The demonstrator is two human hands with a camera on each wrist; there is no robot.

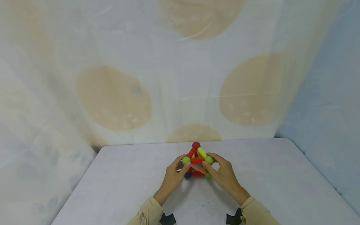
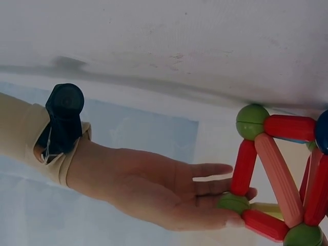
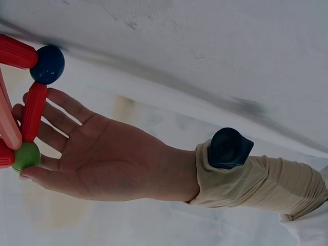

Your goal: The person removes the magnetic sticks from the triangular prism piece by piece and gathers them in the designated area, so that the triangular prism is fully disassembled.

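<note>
A small frame of red and salmon rods joined by green, blue and red balls (image 1: 197, 161) stands on the white table (image 1: 281, 175). My left hand (image 1: 174, 176) is at its left side, thumb on the upper left green ball (image 1: 185, 160). The right wrist view shows that left hand (image 3: 102, 159) flat, fingers straight behind a red rod (image 3: 35, 110), near the blue ball (image 3: 47, 64). My right hand (image 1: 223, 175) is at the right side, by the green ball (image 1: 209, 160). In the left wrist view, the right hand (image 2: 154, 189) has straight fingers and its thumb is under a green ball (image 2: 233, 202).
The table's far edge meets a pale cloth backdrop with tan spots (image 1: 112, 97). Bluish cloth (image 1: 332, 125) hangs on the right. Both forearms wear beige sleeves (image 1: 149, 212) and black wrist cameras (image 1: 167, 218). Bare tabletop lies to either side of the hands.
</note>
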